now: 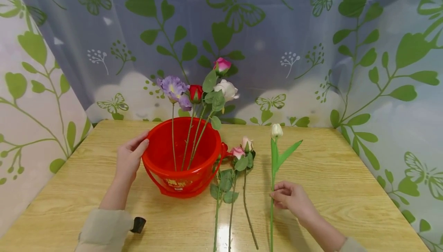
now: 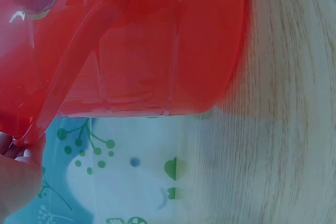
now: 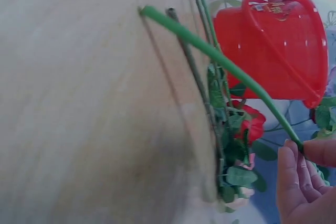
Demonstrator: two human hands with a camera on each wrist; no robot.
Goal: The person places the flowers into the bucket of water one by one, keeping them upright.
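My left hand grips the left rim of a red bucket, with the thumb over the edge. Standing inside the bucket are a purple flower, a red rose, a white rose and a bright pink rose bud. In my right hand a white tulip with green leaves is pinched by its stem between thumb and fingers. The right wrist view shows the tulip's green stem slanting over the tabletop, its cut end near the wood.
Between bucket and right hand lie a pink rose, a pale pink rose and a red flower, stems toward me. A black object sits by the left sleeve. A patterned curtain hangs behind the wooden table.
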